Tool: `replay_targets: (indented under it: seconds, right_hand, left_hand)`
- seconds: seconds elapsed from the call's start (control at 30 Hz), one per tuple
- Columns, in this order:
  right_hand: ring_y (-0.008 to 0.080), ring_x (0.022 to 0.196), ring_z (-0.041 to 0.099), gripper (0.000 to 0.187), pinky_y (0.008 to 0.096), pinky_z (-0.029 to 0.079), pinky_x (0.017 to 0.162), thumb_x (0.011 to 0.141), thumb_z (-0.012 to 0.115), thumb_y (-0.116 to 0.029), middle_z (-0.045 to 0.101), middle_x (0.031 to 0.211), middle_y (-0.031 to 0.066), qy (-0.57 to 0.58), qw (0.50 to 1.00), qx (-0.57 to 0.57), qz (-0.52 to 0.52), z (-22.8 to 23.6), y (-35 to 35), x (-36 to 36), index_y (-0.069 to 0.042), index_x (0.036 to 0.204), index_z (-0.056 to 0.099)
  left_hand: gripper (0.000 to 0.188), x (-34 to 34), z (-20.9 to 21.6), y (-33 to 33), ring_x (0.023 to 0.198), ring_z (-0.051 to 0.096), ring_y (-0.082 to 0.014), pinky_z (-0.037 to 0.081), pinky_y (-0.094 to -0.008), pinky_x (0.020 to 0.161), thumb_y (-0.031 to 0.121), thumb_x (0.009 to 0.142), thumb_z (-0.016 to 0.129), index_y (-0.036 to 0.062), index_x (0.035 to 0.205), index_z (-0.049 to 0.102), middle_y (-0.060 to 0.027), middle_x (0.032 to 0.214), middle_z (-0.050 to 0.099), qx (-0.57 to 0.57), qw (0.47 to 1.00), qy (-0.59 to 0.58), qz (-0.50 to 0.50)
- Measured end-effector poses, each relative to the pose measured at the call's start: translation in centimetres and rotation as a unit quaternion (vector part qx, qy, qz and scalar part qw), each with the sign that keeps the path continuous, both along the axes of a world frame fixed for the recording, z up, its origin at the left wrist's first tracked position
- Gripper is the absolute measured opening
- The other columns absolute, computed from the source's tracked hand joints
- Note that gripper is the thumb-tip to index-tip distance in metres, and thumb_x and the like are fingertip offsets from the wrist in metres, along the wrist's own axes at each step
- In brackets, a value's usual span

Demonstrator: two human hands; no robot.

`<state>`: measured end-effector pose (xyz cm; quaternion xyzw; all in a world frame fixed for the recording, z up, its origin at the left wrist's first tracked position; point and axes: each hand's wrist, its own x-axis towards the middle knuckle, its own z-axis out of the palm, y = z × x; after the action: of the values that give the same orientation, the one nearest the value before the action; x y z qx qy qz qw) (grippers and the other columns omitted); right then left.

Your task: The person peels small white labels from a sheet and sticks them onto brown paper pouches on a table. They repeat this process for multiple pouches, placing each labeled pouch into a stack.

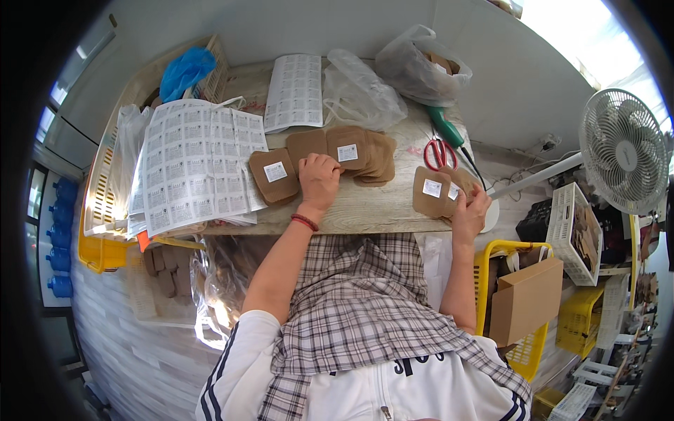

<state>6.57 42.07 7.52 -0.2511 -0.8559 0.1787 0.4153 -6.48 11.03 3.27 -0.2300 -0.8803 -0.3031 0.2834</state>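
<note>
My left hand (319, 181) rests on a plain brown rounded-square pad (306, 142), fingers curled together; whatever may be under the fingertips is hidden. Beside it, toward the left, lies a brown pad (265, 158) bearing a small white printed label. On the other side, a fanned row of brown pads (378, 158) overlaps, a labelled one (347, 137) at its left end. At the table's right front corner, my right hand (470, 209) closes around the edge of a few labelled brown pads (425, 203).
White sticker sheets (186, 165) lie at left, another sheet (295, 91) behind. Plastic bags (361, 91) sit at the back. Red-handled scissors (440, 153) and a green-handled tool (446, 126) with a cord lie at right. A fan (625, 151) and yellow basket (480, 288) stand right.
</note>
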Motion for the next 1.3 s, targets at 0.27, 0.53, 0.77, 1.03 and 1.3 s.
replay_targets:
  seconds: [0.27,0.53,0.77,1.03,1.3]
  right_hand:
    - [0.016,0.07,0.058,0.014,0.0306,0.05,0.067,0.091,0.074,-0.007,0.063,0.094,0.0062,-0.01,0.933,-0.191,0.304,-1.6,-8.5,-0.7,-0.003,0.104,0.07]
    - [0.0194,0.073,0.066,0.01,0.0324,0.053,0.066,0.089,0.076,-0.008,0.063,0.094,0.0077,-0.111,0.901,-0.191,0.374,-3.0,-13.0,-1.5,-0.006,0.099,0.072]
    - [0.0272,0.08,0.066,0.015,0.039,0.054,0.071,0.082,0.081,-0.008,0.063,0.094,0.0093,-0.124,0.907,-0.16,0.369,-4.5,-12.8,-2.1,-0.006,0.094,0.073]
    - [0.0313,0.091,0.062,0.017,0.0428,0.048,0.081,0.076,0.084,-0.011,0.063,0.095,0.0075,-0.145,0.921,-0.099,0.347,-5.4,-12.3,-1.8,-0.008,0.088,0.073]
    - [0.031,0.092,0.062,0.016,0.0438,0.046,0.081,0.076,0.083,-0.013,0.064,0.094,0.0077,-0.202,0.909,-0.096,0.351,-4.6,-12.3,-2.3,-0.011,0.087,0.073]
  left_hand:
    - [0.013,4.1,1.7,-1.7,0.098,0.062,-0.0304,0.048,-0.0424,0.087,0.007,0.078,0.075,0.0054,0.09,0.069,-0.0086,0.1,0.067,-0.005,0.996,0.029,-0.089]
    - [0.022,11.8,0.9,-2.9,0.11,0.062,-0.034,0.048,-0.0464,0.1,0.01,0.08,0.078,0.0019,0.097,0.067,-0.0136,0.113,0.065,-0.027,0.973,-0.068,-0.221]
    - [0.038,7.8,0.5,-2.5,0.13,0.053,-0.0352,0.04,-0.0488,0.112,0.021,0.079,0.081,0.0087,0.113,0.07,-0.0116,0.132,0.061,-0.016,0.979,-0.097,-0.178]
    - [0.06,6.3,-0.3,-2.0,0.154,0.025,-0.0368,0.015,-0.0567,0.127,0.036,0.077,0.084,0.0213,0.133,0.069,-0.0131,0.157,0.046,-0.065,0.956,-0.191,-0.215]
    - [0.061,6.3,-0.1,-2.0,0.155,0.024,-0.0369,0.011,-0.0565,0.128,0.041,0.08,0.081,0.0219,0.137,0.067,-0.0139,0.16,0.042,-0.089,0.954,-0.188,-0.214]
